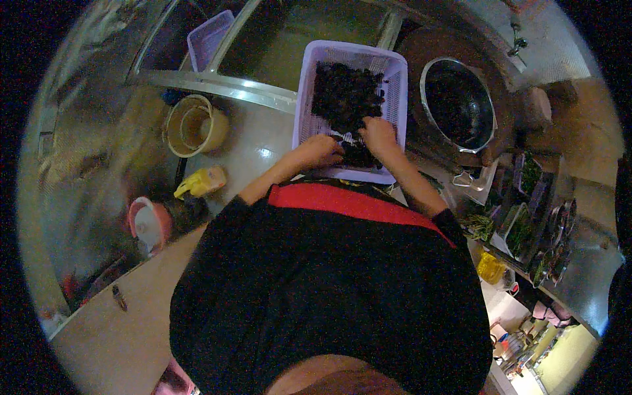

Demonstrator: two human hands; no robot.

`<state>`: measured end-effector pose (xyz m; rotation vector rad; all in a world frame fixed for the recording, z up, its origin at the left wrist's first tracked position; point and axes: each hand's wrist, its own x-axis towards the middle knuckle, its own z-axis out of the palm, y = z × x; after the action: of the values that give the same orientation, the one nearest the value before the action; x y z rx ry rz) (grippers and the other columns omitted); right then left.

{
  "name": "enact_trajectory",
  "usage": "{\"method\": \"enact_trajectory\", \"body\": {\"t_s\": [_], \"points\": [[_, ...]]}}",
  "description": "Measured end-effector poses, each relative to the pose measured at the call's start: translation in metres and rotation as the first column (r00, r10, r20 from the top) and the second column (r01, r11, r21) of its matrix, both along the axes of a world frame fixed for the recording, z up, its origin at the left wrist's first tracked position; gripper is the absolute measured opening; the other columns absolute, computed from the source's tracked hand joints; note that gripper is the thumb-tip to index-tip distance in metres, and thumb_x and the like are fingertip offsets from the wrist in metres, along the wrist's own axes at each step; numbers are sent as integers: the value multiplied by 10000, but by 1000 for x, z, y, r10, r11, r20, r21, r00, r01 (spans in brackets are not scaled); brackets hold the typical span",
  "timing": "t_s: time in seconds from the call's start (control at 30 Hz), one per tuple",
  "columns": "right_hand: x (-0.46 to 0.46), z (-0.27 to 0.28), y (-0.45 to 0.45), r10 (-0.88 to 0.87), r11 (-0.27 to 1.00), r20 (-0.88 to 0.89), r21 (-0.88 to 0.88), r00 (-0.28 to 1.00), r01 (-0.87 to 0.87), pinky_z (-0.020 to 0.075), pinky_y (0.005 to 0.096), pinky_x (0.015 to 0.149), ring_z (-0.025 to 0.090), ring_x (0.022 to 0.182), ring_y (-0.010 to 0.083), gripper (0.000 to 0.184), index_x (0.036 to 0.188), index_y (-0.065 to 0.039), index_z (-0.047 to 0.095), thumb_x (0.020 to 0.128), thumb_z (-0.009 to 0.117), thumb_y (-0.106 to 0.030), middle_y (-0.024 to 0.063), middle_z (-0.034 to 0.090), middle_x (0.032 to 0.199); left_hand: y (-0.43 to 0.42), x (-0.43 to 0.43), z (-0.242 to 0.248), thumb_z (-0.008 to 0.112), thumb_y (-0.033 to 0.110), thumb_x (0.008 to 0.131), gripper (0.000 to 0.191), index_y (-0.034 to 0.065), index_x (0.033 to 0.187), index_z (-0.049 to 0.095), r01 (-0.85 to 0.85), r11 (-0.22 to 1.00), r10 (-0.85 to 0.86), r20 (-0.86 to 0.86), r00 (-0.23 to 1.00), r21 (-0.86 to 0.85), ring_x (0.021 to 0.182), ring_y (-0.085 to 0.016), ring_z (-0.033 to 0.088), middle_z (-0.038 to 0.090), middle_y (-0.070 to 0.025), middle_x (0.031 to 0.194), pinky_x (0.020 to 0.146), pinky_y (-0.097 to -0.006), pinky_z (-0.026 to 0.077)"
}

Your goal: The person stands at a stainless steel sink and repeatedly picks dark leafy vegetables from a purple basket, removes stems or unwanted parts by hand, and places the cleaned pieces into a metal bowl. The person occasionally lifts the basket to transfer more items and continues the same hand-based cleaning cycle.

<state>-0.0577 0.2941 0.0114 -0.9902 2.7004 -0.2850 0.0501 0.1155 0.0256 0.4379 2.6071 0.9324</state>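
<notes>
A light purple plastic basket [302,89] with slotted walls stands in front of me, partly filled with dark, clumpy pieces [345,94] whose kind I cannot tell. Both hands are inside it, over its near half. My left hand [323,149] is bent down at the left, its fingertips at the dark pieces. At the right, my right hand [377,131] has its fingers curled among the pieces. Between the hands some of the pale basket floor shows. The fingertips of both hands are partly hidden, so whether either pinches a piece is unclear.
Right of the basket sits a large round metal-rimmed pan [456,103] with dark contents. Nested beige buckets [197,126], a yellow bag [201,182] and a pink-rimmed basin [149,224] lie to the left. Metal sink edges [247,89] run behind. Trays of greens [518,229] stand at right.
</notes>
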Motion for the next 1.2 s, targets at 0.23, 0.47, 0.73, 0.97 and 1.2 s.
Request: {"method": "enact_trajectory", "body": {"t_s": [0.23,0.47,0.73,0.97,1.2], "points": [[23,-3,0,22,936,416,-328,909,127,534,316,580,657,677,208,205,985,0,642,828,586,-120,144,656,811,4,-1,-10,645,162,728,266,40,965,663,-381,887,417,-95,904,263,794,-370,623,637,-209,863,710,-423,495],[49,14,11,-70,775,855,-277,513,567,545,294,580,673,668,189,253,1046,2,625,853,545,-141,107,675,838,8,5,-14,677,126,735,247,12,954,677,-588,708,440,407,800,391,735,-168,648,684,-129,843,670,-300,497],[49,31,13,-88,748,754,-382,651,543,538,291,555,659,625,163,213,999,-23,638,850,550,-147,99,671,797,15,5,-14,717,150,754,164,1,819,693,-670,458,448,500,742,585,688,-102,607,684,-66,777,637,-243,480],[44,36,12,-91,920,601,-255,794,298,519,349,565,649,588,203,228,833,-32,659,769,622,-247,120,666,717,16,4,-2,723,132,697,147,11,766,676,-506,722,484,179,857,472,652,-113,615,678,-80,733,598,-265,488],[37,4,11,-200,864,463,-332,864,378,455,264,442,590,506,131,162,808,34,585,770,617,-120,101,626,670,20,6,12,678,94,732,118,4,805,654,-534,561,588,149,795,632,661,-114,607,662,-55,757,612,-260,493]]}}
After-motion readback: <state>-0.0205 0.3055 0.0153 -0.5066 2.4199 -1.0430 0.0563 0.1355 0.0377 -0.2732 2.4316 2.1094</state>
